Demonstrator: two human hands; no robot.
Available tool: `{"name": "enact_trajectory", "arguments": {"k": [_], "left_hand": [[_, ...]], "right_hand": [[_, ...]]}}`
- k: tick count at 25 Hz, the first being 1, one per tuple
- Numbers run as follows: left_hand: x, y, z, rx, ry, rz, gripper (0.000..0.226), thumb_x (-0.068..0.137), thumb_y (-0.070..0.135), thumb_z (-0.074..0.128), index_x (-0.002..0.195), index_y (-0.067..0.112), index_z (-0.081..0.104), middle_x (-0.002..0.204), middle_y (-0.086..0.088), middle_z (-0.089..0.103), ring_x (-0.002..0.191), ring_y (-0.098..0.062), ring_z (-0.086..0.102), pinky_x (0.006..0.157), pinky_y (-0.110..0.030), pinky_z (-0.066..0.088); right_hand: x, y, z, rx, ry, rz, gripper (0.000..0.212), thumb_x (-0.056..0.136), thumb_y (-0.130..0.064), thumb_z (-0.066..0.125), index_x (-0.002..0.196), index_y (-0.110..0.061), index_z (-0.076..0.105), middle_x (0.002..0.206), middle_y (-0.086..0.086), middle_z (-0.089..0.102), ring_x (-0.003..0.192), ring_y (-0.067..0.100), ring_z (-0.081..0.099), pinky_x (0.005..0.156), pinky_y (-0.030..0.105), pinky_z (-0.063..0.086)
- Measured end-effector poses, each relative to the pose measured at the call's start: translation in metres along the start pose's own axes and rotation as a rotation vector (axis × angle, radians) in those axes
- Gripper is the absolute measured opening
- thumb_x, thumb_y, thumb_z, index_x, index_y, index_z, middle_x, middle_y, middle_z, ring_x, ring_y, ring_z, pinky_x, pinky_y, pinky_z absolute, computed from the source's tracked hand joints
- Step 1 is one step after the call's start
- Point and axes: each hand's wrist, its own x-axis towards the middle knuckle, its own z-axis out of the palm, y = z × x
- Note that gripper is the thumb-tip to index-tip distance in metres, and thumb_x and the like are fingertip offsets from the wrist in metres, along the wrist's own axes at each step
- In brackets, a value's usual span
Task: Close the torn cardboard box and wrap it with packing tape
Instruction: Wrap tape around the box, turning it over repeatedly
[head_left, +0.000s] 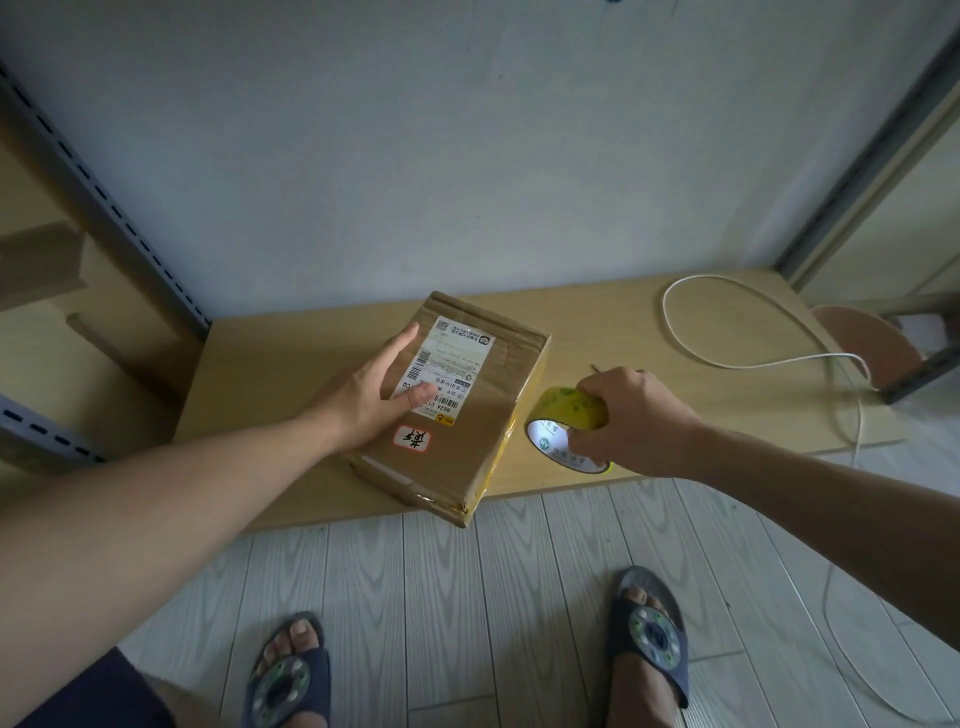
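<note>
A brown cardboard box (467, 415) lies closed on a low wooden board (597, 332), with a white shipping label and a red sticker on top. Its near corner juts over the board's front edge. My left hand (374, 395) rests flat on the box top, fingers straight, partly over the label. My right hand (634, 415) grips a roll of yellow packing tape (563, 415) just right of the box. A yellow strip of tape runs along the box's right side.
A white cable (727, 322) loops across the board's right part and trails down to the floor. Metal shelf uprights stand at left (104, 208) and right (857, 171). A grey wall rises behind the board. My sandalled feet stand on the plank floor below.
</note>
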Motion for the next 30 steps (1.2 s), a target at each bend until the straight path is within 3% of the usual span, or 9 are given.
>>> {"name": "enact_trajectory", "arguments": {"k": [3,7,9,14,17,20,23,26,30], "left_hand": [[-0.001,-0.001,0.002,0.017,0.000,0.022,0.099,0.071,0.093,0.039,0.156,0.053,0.006,0.163,0.014,0.028,0.145,-0.022,0.040,0.109,-0.033,0.041],[0.000,-0.003,0.003,0.161,0.048,-0.007,0.094,0.072,0.096,0.028,0.153,0.059,0.000,0.147,0.001,0.056,0.105,-0.029,0.069,0.086,-0.040,0.056],[-0.002,-0.003,0.006,0.198,0.096,0.012,0.093,0.076,0.094,0.030,0.156,0.053,0.006,0.141,-0.003,0.061,0.105,-0.029,0.068,0.085,-0.039,0.056],[-0.006,0.020,0.000,0.371,0.207,0.087,0.101,0.076,0.086,0.026,0.156,0.025,0.034,0.167,-0.011,0.010,0.148,-0.036,0.026,0.114,-0.058,0.035],[-0.017,0.062,0.016,0.453,-0.015,-0.067,0.119,0.059,0.100,0.039,0.157,0.047,-0.005,0.161,-0.006,-0.036,0.150,-0.048,-0.016,0.110,-0.078,0.013],[-0.021,0.095,0.041,0.484,-0.209,-0.264,0.137,0.058,0.088,0.067,0.145,0.053,-0.032,0.147,-0.009,-0.054,0.136,-0.057,-0.038,0.105,-0.085,0.007],[-0.013,0.096,0.033,0.443,-0.225,-0.301,0.129,0.067,0.069,0.073,0.145,0.056,-0.029,0.155,-0.008,-0.046,0.140,-0.058,-0.031,0.104,-0.085,0.016],[-0.003,0.081,0.008,0.358,-0.279,-0.264,0.121,0.067,0.070,0.066,0.144,0.060,-0.028,0.158,-0.006,-0.041,0.147,-0.055,-0.015,0.114,-0.071,0.022],[0.007,0.045,-0.053,0.143,-0.381,-0.131,0.126,0.058,0.076,0.063,0.157,0.047,-0.011,0.170,0.000,0.002,0.155,-0.022,0.011,0.124,-0.043,0.018]], "right_hand": [[0.001,0.007,0.007,-0.013,-0.015,0.002,0.026,0.073,-0.019,0.072,0.060,-0.023,0.050,0.058,-0.007,0.047,0.052,0.009,0.042,0.046,0.021,0.031],[0.002,0.018,0.018,0.008,-0.004,-0.031,0.032,0.072,-0.024,0.074,0.057,-0.022,0.045,0.053,-0.007,0.042,0.049,0.009,0.036,0.043,0.015,0.028],[0.005,0.024,0.023,0.041,0.010,-0.043,0.033,0.071,-0.033,0.073,0.057,-0.021,0.046,0.052,-0.008,0.042,0.050,0.010,0.037,0.048,0.020,0.032],[0.012,0.035,0.044,0.028,-0.019,-0.086,0.032,0.077,-0.038,0.078,0.065,-0.026,0.051,0.058,-0.010,0.051,0.051,0.007,0.042,0.048,0.017,0.032],[0.020,0.037,0.053,0.032,-0.030,-0.074,0.026,0.078,-0.038,0.077,0.073,-0.023,0.057,0.066,-0.006,0.057,0.055,0.008,0.047,0.049,0.019,0.035],[0.022,0.038,0.055,0.049,-0.037,-0.080,0.025,0.078,-0.036,0.077,0.072,-0.023,0.056,0.067,-0.005,0.059,0.056,0.009,0.050,0.052,0.022,0.038],[0.022,0.031,0.053,0.121,0.003,-0.077,0.029,0.077,-0.035,0.079,0.067,-0.028,0.053,0.060,-0.006,0.056,0.051,0.007,0.047,0.048,0.024,0.037],[0.024,0.010,0.041,0.133,0.092,-0.103,0.039,0.078,-0.039,0.078,0.064,-0.030,0.043,0.057,-0.009,0.049,0.049,0.007,0.042,0.047,0.019,0.032],[0.039,-0.037,0.019,0.203,0.225,-0.173,0.044,0.075,-0.056,0.073,0.067,-0.024,0.044,0.058,-0.008,0.047,0.051,0.011,0.038,0.045,0.020,0.032]]}}
